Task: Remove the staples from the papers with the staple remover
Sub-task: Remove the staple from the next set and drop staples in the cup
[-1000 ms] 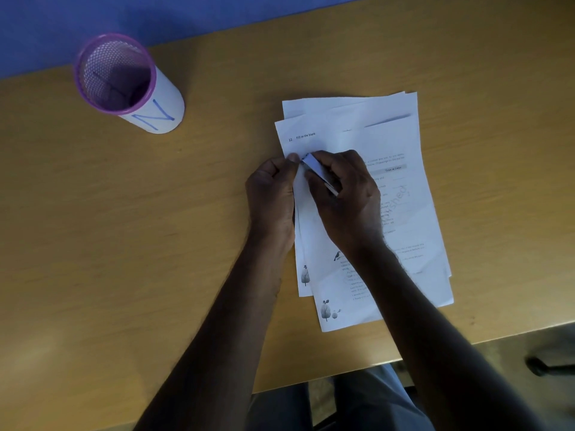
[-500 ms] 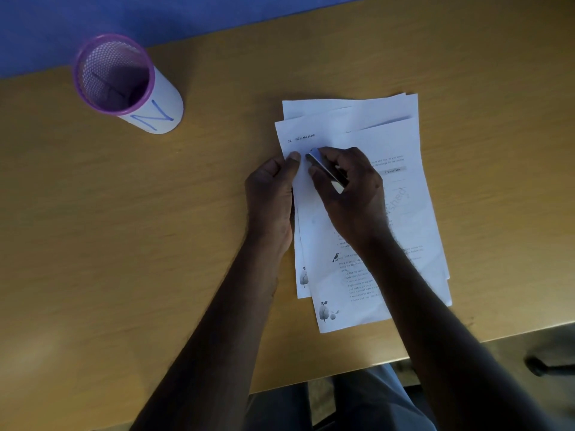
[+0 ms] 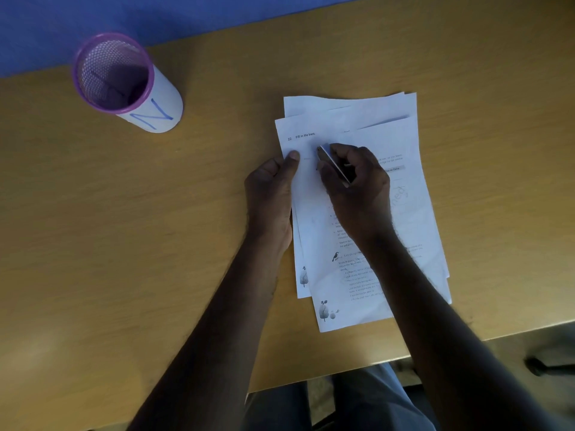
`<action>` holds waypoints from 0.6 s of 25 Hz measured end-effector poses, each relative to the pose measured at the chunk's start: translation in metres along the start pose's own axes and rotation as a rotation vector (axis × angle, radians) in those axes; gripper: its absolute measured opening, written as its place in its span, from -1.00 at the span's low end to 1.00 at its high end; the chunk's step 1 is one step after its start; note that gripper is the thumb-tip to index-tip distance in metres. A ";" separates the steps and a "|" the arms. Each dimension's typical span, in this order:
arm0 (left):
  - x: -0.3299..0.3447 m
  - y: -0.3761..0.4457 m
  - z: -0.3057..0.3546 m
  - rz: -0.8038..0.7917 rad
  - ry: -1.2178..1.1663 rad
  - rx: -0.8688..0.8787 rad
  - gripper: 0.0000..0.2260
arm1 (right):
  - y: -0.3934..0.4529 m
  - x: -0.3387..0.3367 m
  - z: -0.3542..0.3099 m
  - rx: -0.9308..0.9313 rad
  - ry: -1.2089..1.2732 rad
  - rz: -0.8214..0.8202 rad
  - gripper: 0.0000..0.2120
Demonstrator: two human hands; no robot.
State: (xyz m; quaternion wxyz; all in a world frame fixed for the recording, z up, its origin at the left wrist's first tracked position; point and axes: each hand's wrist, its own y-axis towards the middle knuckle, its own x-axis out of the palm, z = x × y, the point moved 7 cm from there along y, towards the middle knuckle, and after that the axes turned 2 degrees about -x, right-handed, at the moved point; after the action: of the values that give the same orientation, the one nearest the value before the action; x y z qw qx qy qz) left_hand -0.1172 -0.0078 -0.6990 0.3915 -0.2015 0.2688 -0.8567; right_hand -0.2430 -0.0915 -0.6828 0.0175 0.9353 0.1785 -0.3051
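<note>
A loose stack of papers (image 3: 357, 126) lies fanned on the wooden table (image 3: 155, 244), right of centre, its near corners close to the table's near edge. The sheets are white with small printed text, a bird drawing and little tree pictures toward the near-left corner. The left hand (image 3: 272, 197) rests along the stack's left edge, fingers curled loosely, with the thumb tip pressing down on the top sheet. The right hand (image 3: 357, 188) is closed around the staple remover (image 3: 333, 161), a slim pale piece with a dark underside; its far tip pokes out past the fingers and points at the upper-left part of the page. A purple mesh cup (image 3: 124, 82) with a white paper wrap marked "N" stands at the far left.
</note>
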 end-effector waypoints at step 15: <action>0.000 -0.001 -0.001 0.041 0.011 -0.015 -0.85 | -0.018 -0.009 0.003 0.898 1.043 -0.198 -0.92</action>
State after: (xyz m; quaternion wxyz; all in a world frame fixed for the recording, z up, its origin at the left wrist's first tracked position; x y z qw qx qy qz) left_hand -0.1183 -0.0071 -0.6996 0.4060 -0.1942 0.2817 -0.8474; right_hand -0.2577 -0.0781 -0.6793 -0.4869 0.8558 0.1046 0.1398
